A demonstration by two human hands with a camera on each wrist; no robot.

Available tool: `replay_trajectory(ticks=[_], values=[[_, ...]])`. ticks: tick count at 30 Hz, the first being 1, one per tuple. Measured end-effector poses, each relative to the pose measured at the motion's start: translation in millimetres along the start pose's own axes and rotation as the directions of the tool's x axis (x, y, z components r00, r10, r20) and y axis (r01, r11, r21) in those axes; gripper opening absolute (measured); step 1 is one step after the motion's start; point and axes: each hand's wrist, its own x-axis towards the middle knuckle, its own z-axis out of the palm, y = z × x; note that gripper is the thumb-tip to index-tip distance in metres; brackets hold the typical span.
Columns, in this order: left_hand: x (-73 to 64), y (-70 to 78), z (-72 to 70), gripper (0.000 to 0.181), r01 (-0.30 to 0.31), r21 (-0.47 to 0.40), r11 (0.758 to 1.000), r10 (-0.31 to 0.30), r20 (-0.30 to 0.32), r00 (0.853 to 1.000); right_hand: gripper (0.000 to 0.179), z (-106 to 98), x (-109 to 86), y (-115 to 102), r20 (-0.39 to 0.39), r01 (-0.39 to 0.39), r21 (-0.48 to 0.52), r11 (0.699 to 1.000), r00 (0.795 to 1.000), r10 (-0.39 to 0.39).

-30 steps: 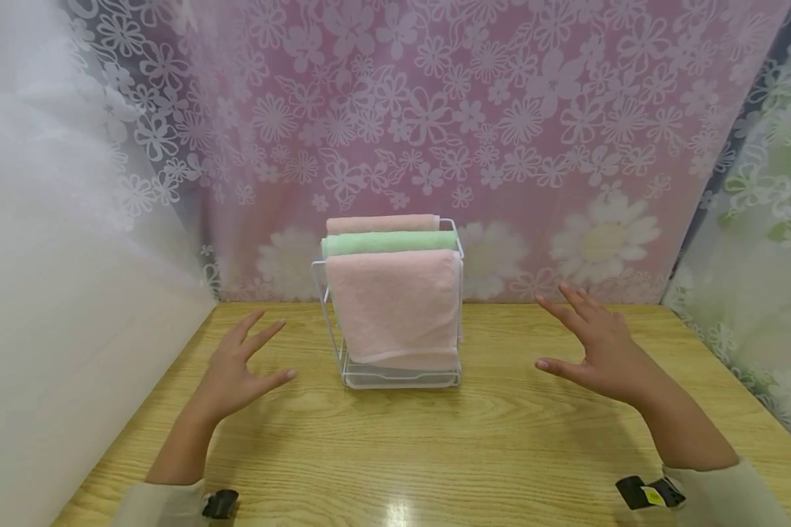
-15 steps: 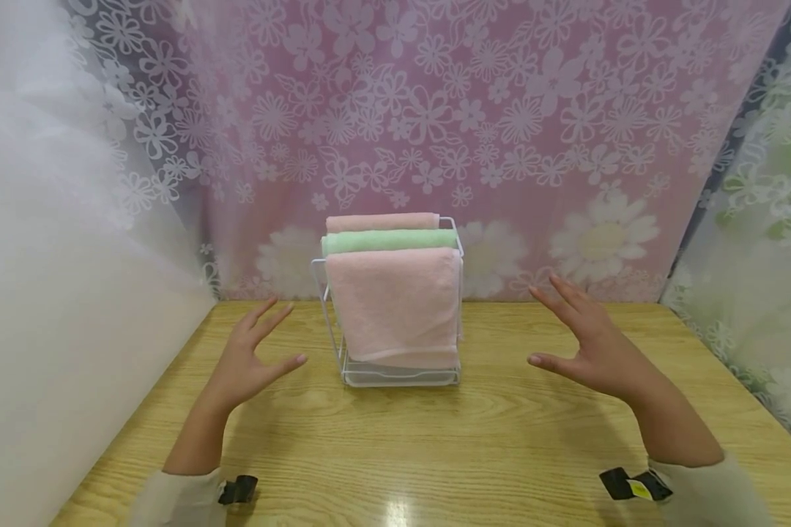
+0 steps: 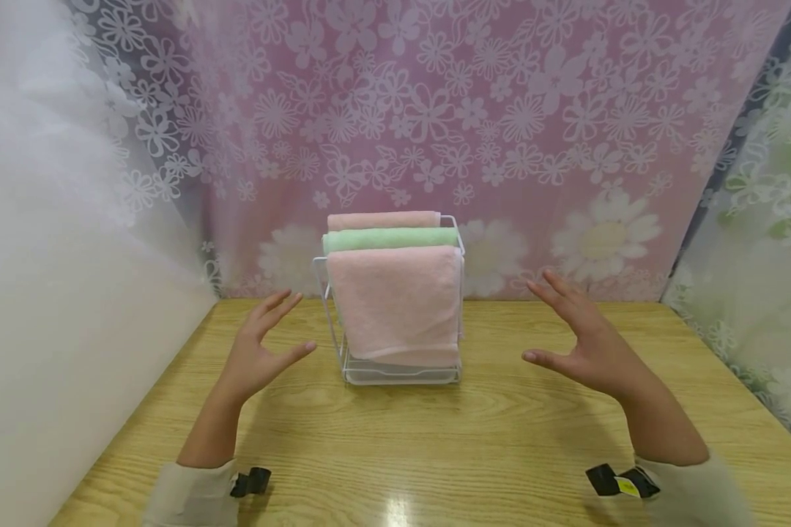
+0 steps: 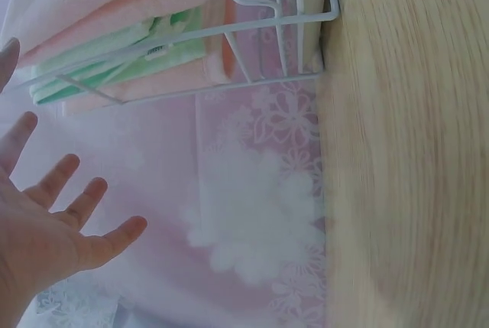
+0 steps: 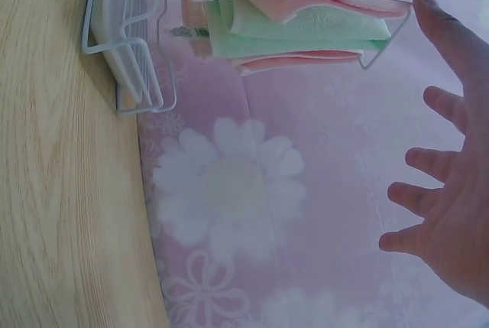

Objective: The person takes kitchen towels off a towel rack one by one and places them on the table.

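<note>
A white wire rack point(image 3: 335, 322) stands on the wooden table with towels draped over its bars. In front hangs a pink towel point(image 3: 395, 307), behind it a green towel point(image 3: 390, 238), and at the back another pink towel point(image 3: 382, 219). My left hand point(image 3: 257, 359) hovers to the left of the rack, fingers spread and holding nothing. On the opposite side my right hand point(image 3: 589, 351) is held up with thumb and fingers apart, also holding nothing, farther from the rack than the left. Both palms face the rack in the wrist views.
A pale tray point(image 3: 402, 377) forms the rack's base. The wooden table point(image 3: 435, 454) extends in front and to both sides. Behind it hangs a pink flowered curtain point(image 3: 422, 110), with a whitish sheet point(image 3: 72, 256) at left and a flowered sheet point(image 3: 764, 293) at right.
Both hands have moved inward toward the rack, the left one rightward and the right one leftward, each slightly forward. The rack and towels have stayed in place.
</note>
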Motion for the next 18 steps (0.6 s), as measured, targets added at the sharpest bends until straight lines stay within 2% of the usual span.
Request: replay_trajectory(ticks=[8,18], values=[[5.4,4.5,0.5,0.069,0.006,-0.097,0.995,-0.009,-0.023,1.0,0.1,4,6.4,-4,-0.043,0.051,0.044,0.998,0.998,-0.049],[13.3,10.0,-3.6,0.066,0.016,-0.204,0.979,-0.02,-0.017,1.0,0.098,4,12.3,-10,-0.087,0.108,0.09,0.99,0.991,-0.1]])
